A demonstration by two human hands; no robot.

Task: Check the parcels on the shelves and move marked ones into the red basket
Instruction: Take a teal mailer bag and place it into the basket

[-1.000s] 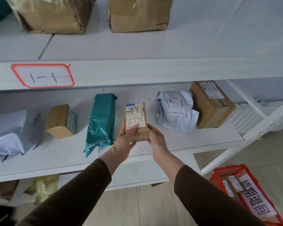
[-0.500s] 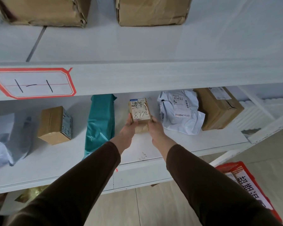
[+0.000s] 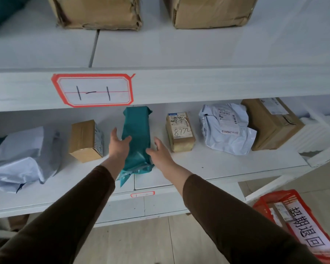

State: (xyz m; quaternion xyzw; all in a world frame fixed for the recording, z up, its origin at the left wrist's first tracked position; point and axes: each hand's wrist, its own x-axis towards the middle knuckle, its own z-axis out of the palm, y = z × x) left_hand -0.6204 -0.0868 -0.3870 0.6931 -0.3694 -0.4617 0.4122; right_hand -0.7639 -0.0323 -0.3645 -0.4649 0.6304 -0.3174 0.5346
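While both arms reach over the near edge of the lower shelf (image 3: 208,164), the teal parcel (image 3: 137,138) lies lengthwise on it, its loose tail hanging just past the shelf's near edge. The left hand (image 3: 119,145) sits at the parcel's left side, fingers (image 3: 126,139) spread and relaxed, the thumb lying on the teal wrapping and the longest finger pointing away along its left flank. The right hand (image 3: 160,153) is at the parcel's right side with its fingers likewise spread; the thumb touches the wrapping, while the other fingers stand just off it. Neither hand is curled around the parcel, which lies between them. Just right of the right hand stands the small brown box marked 8772 (image 3: 180,132), free of both hands. Farther right lie a white poly bag (image 3: 227,128) and a brown carton (image 3: 271,122); to the left are a small cardboard box (image 3: 85,141) and a pale grey bag (image 3: 23,159). At the near right, on the floor, stands the red basket (image 3: 265,204) with a labelled parcel inside.
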